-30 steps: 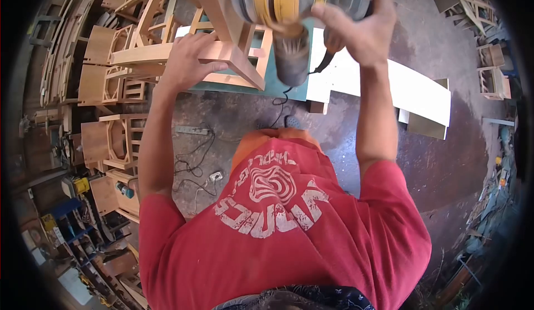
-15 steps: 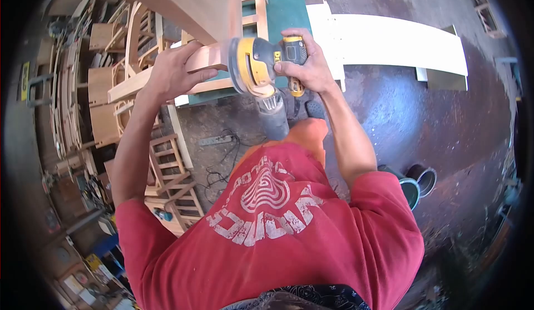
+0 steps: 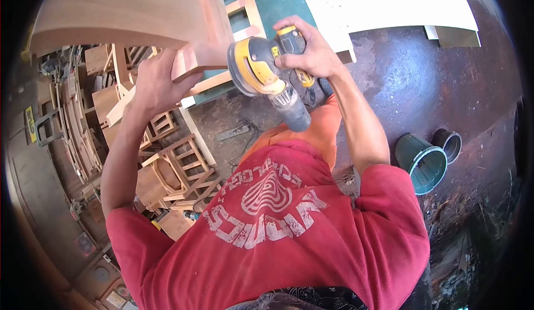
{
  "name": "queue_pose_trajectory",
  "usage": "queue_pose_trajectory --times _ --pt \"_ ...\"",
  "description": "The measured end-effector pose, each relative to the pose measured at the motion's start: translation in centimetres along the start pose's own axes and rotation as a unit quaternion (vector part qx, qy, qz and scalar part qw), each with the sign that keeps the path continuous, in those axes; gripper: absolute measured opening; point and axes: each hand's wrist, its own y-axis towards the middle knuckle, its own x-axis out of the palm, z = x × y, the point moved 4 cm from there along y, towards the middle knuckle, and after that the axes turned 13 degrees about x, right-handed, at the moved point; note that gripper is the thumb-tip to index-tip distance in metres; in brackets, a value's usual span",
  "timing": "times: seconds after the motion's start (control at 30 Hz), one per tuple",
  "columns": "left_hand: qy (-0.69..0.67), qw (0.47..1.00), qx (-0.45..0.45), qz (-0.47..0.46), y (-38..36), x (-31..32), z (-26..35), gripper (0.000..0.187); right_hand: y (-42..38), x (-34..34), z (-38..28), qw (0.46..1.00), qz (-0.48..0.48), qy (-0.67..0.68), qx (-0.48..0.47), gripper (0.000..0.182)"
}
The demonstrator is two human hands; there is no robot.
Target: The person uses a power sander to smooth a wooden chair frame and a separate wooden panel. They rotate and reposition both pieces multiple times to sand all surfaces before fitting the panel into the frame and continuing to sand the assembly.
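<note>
Your right fingers (image 3: 296, 22) are gripping a yellow-grey sander (image 3: 257, 60), left fingers (image 3: 160, 64) clasping pale wooden furniture (image 3: 144, 15), dark floor (image 3: 389, 87) gleaming beside green tabletop (image 3: 278, 4)

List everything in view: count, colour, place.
Sander: one, yellow and dark grey, upper centre
Large wooden piece: one, light brown, upper left
Flat surface: one, green, top centre
Slatted wooden frame: one, pale brown, over the flat surface
Board: one, white, top right
Wooden frames: several, brown, left
Wood strips: many, brown, far left
Power strip: one, grey, floor, centre
Larger bucket: one, green, right
Smaller bucket: one, dark, beside it
Shirt: one, red, bottom
Legwear: orange, centre
Left hand: one, gripping the large wooden piece
Right hand: one, gripping the sander
</note>
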Motion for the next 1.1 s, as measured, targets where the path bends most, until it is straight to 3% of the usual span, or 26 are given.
queue_pose_trajectory --times 0.13,0.23,0.3,0.43,0.5,0.6,0.73,0.97,1.1 --pt "-0.012 0.999 -0.015 0.036 0.2 0.3 0.0 0.053 0.0 0.2 -2.6 0.996 -0.015 -0.041 -0.084 0.062" --pt "-0.005 0.997 -0.067 -0.033 -0.8 0.7 -1.3 0.047 -0.4 0.7 -5.8 0.985 -0.018 -0.065 -0.161 0.066" --pt "-0.012 0.997 -0.065 -0.035 -0.5 0.6 -0.9 0.049 0.1 0.4 -3.8 0.998 0.002 -0.026 -0.055 0.066" --pt "0.013 0.999 -0.037 0.006 0.6 0.0 0.6 0.044 2.4 -1.4 7.4 0.999 0.050 -0.009 0.001 0.063" --pt "0.011 1.000 -0.016 0.011 0.8 -0.1 0.5 0.042 3.4 -2.4 12.1 0.991 0.066 -0.018 0.116 0.061" --pt "-0.005 1.000 -0.029 0.010 0.1 -0.1 0.7 0.037 4.8 -2.9 17.8 0.982 0.058 0.038 0.178 0.059" --pt "0.001 0.999 -0.043 -0.008 -0.9 -0.1 -0.1 0.033 6.5 -3.6 24.1 0.971 0.076 0.060 0.217 0.057" --pt "0.038 0.999 -0.025 -0.009 -0.8 -0.6 0.1 0.029 8.3 -4.3 27.8 0.962 0.080 0.084 0.247 0.056" --pt "-0.008 0.998 -0.061 -0.009 -1.5 -0.3 0.1 0.029 8.3 -4.5 29.2 0.957 0.071 0.078 0.270 0.056"
